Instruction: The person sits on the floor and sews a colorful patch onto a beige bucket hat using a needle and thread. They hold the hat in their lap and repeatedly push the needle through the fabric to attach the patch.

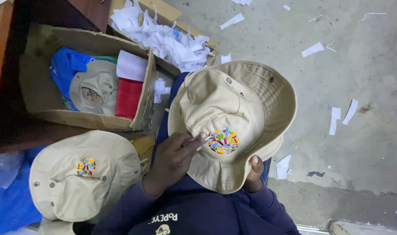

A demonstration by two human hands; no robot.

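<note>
A beige bucket hat (246, 100) with a multicoloured embroidered patch (223, 140) rests over my lap, crown up. My right hand (254, 173) grips the near edge of its brim, thumb on top, and the rest of that hand is hidden under the hat. My left hand (174, 157) lies on the brim beside the patch. Its fingertips pinch a small pale sliver right at the patch's left edge; I cannot tell what the sliver is.
A second beige hat (83, 174) with a similar patch lies at lower left on blue cloth (11, 204). A cardboard box (37, 74) holds another hat plus blue and red fabric. White paper scraps (168, 39) are piled behind it and scattered on the concrete floor (351, 78).
</note>
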